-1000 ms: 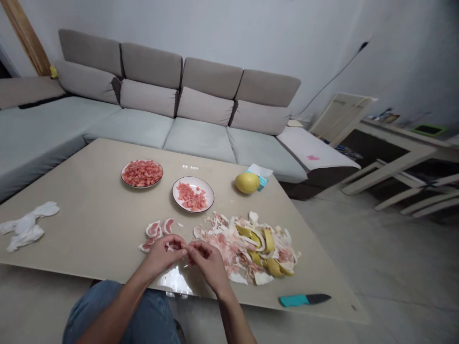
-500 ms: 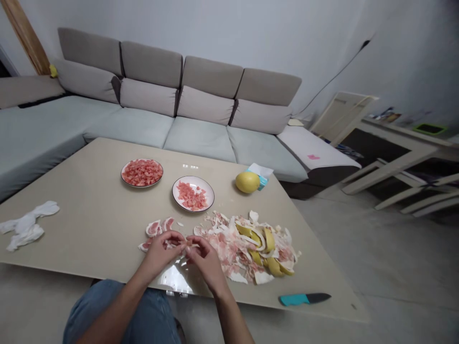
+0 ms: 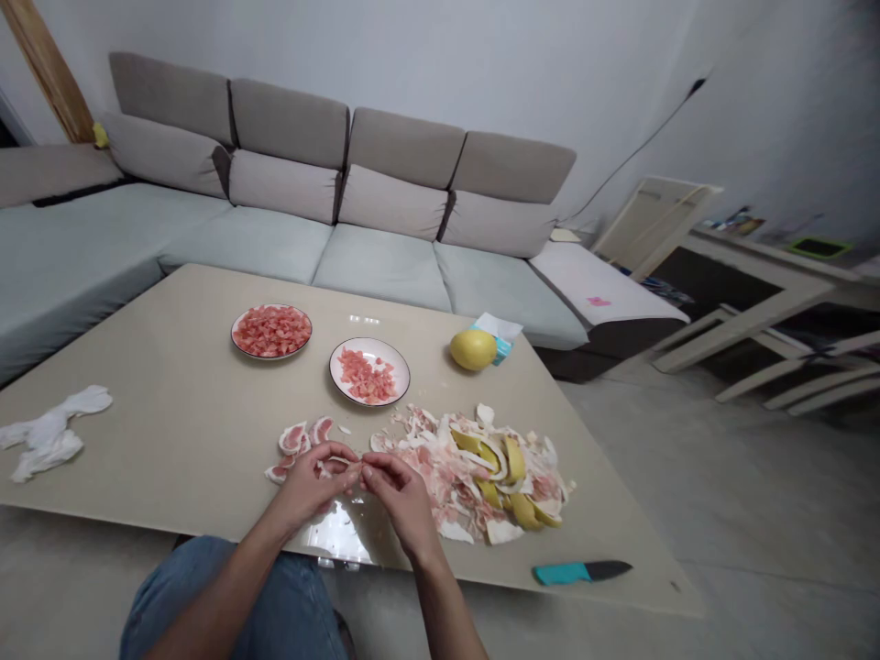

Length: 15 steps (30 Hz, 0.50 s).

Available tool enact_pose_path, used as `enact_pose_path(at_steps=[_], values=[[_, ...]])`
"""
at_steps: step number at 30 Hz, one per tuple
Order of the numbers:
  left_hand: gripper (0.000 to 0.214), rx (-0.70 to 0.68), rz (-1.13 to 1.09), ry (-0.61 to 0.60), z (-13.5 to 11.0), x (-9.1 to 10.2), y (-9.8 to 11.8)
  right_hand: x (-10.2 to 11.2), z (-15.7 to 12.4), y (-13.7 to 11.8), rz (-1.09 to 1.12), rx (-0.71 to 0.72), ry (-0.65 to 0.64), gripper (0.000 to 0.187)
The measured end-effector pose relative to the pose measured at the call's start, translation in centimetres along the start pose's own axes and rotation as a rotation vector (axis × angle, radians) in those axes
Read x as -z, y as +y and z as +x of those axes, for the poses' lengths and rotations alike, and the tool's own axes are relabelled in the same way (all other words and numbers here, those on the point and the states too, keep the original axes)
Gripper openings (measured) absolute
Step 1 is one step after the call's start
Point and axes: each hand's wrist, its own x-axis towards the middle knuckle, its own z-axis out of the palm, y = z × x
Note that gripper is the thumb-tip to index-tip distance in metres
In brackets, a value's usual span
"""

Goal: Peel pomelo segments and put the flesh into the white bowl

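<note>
My left hand (image 3: 311, 488) and my right hand (image 3: 399, 500) meet fingertip to fingertip over the near edge of the beige table (image 3: 171, 412). Both pinch one small pink pomelo segment (image 3: 342, 468) between them, and most of it is hidden by my fingers. Just beyond my left hand lie a few peeled pink pomelo segments (image 3: 301, 437). To the right of my right hand spreads a heap of white pith and yellow peel (image 3: 481, 467). Farther back stand a near plate of pink fruit pieces (image 3: 369, 371) and a fuller far plate (image 3: 271, 332).
A whole yellow pomelo (image 3: 473, 349) rests by a tissue pack at the table's far right. A teal-handled knife (image 3: 581, 572) lies near the front right corner. Crumpled white tissue (image 3: 48, 433) sits at the left. A grey sofa (image 3: 344, 238) runs behind the table.
My hands stay together on the segment; the fingers have shifted slightly as they work at it. Nothing else on the table has moved.
</note>
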Motion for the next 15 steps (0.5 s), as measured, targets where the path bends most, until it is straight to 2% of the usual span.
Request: enact_pose_path(at_steps=[7, 15], values=[[0.035, 0.008, 0.075, 0.016, 0.12, -0.12, -0.6, -0.25, -0.21, -0.03, -0.237, 0.152, 0.079, 0.023], [0.034, -0.008, 0.069, 0.049, 0.35, -0.19, -0.6, -0.46, -0.17, 0.41, -0.291, 0.172, 0.098, 0.02]])
